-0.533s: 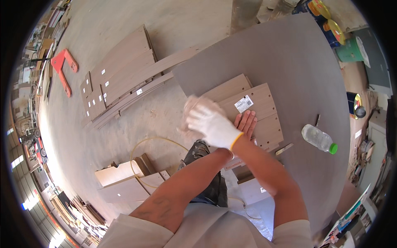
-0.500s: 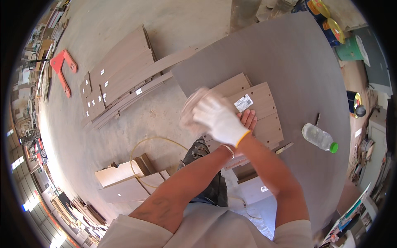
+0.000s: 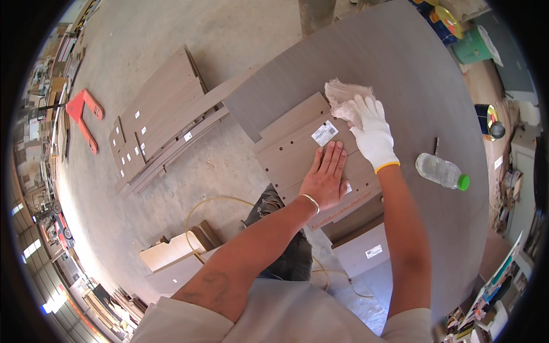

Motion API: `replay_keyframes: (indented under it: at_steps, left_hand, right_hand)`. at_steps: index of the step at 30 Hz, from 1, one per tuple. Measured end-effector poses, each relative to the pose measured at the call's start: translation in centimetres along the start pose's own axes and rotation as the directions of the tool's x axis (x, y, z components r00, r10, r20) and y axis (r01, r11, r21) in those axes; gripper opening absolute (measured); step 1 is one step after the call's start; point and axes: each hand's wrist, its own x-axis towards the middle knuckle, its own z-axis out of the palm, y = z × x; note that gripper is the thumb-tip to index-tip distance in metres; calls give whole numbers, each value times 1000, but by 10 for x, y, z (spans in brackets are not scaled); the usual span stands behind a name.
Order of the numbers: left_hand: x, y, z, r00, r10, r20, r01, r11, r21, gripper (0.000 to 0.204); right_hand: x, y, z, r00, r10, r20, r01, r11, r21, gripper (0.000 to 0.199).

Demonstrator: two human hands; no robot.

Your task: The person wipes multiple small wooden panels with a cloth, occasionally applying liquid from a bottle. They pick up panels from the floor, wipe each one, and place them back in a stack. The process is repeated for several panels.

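Observation:
My bare left hand (image 3: 324, 178), with a bracelet at the wrist, lies flat on a brown wooden panel (image 3: 289, 161), fingers pointing away from me. A white label (image 3: 325, 133) sits just beyond its fingertips, and small holes run along the panel's edges. My right hand (image 3: 373, 132) wears a white glove with a yellow cuff. It grips a crumpled pale rag (image 3: 345, 93) at the panel's far right corner. The panel rests with other boards on a large grey-brown sheet (image 3: 429, 108).
A clear bottle with green cap (image 3: 441, 171) lies on the sheet at right, beside a dark pen-like stick (image 3: 437, 146). More panels (image 3: 163, 100) are stacked on the floor at left. A yellow hose (image 3: 220, 198) curves near my leg. Buckets (image 3: 473, 46) stand far right.
My gloved right hand has swept the rag from the panel's left side over to its far right. My left hand, partly covered before, now shows fully, a little lower and left.

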Motion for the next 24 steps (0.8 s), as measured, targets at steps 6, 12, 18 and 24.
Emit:
replay_keyframes:
  at_steps: [6, 12, 18, 24]
  left_hand:
    - [1, -8, -1, 1000, 0, 24, -1, 999, 37, 81]
    - [4, -10, -6, 999, 13, 43, -13, 1000, 11, 81]
    - [38, -8, -62, 931, 337, 142, -311, 934, -178, 72]
    - [131, -63, -44, 224, 915, 336, -970, 243, -15, 65]
  right_hand:
    - [-130, -23, 19, 681, 722, 122, -533, 374, 759, 32]
    - [-267, -134, 25, -13, 987, 158, -70, -158, 985, 31]
    - [-266, -250, 65, -227, 972, 61, -373, -144, 917, 33]
    - [-104, -302, 86, 504, 829, -241, -740, 559, 373, 59]
